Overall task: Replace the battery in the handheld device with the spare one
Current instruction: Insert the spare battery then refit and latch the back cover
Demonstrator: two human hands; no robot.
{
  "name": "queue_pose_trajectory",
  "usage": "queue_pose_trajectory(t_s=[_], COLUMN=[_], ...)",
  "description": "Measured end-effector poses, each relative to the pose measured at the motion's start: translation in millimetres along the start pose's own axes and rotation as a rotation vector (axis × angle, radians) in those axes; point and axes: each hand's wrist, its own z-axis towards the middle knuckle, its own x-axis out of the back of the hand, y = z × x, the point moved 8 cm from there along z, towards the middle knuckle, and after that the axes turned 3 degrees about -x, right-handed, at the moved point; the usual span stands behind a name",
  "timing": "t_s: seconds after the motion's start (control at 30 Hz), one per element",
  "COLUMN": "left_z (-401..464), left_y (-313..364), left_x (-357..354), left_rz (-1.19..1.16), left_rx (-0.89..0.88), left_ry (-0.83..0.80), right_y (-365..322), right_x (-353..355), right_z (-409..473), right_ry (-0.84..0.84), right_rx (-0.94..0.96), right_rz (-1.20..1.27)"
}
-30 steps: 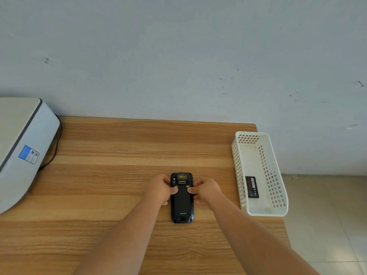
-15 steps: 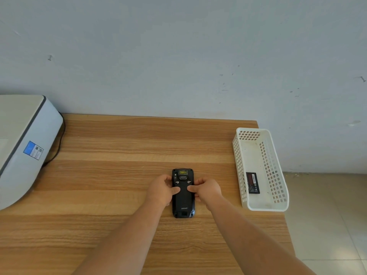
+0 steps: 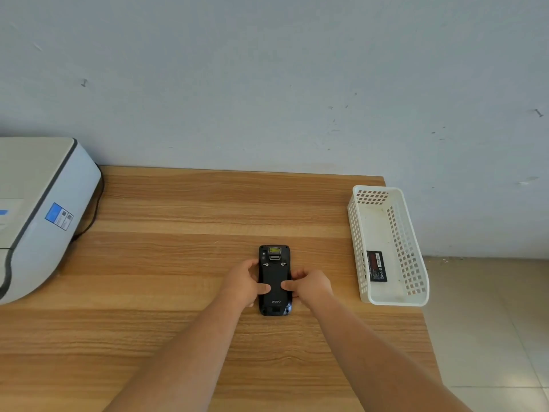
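1. Nearest the camera, we see two bare forearms reaching forward over a wooden table (image 3: 178,292), converging on a black handheld device (image 3: 274,278) that lies face down, its long axis pointing away from the person.

2. The left hand (image 3: 243,285) grips the device's left edge, thumb laid across the back cover; the right hand (image 3: 310,285) clasps the right edge, its thumb also pressed on the cover. The two thumb tips lie close together on the lower half of the cover, just above the printed brand name.

3. The back cover is still on the device. Above the thumbs we see two small latches, a scanner window and a yellow label at the far end.

4. To the right, near the table's edge and well apart from the device, stands a white perforated plastic basket (image 3: 416,281). The spare battery (image 3: 376,266), black with a red label, lies flat on its floor against the left wall.

5. At far left sits a white and grey printer (image 3: 44,209) bearing a blue sticker, with a dark cable (image 3: 93,215) trailing behind it.

6. Beyond the table rises a pale, scuffed wall (image 3: 267,84); tiled floor (image 3: 490,322) shows at right.
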Motion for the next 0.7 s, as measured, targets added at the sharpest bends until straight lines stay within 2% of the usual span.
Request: queue_pose_trajectory(t_s=[0.1, 0.3, 0.47, 0.63, 0.7], left_z=[-5, -22, -24, -21, -14], left_y=[4, -13, -15, -13, -12], left_x=[2, -9, -11, -9, -5], left_rz=[0.034, -0.063, -0.005, -0.029, -0.074], left_rx=[-0.030, 0.012, -0.048, 0.040, 0.066], left_ry=[0.017, -0.038, 0.016, -0.021, -0.026], right_y=[0, 10, 15, 14, 10], right_x=[0, 0, -4, -3, 1], right_z=[-4, -15, -15, -13, -9], right_ry=[-0.009, -0.068, -0.097, -0.126, -0.131], right_rx=[0.003, 0.002, 0.003, -0.035, -0.045], right_rz=[-0.012, -0.034, -0.092, -0.079, 0.003])
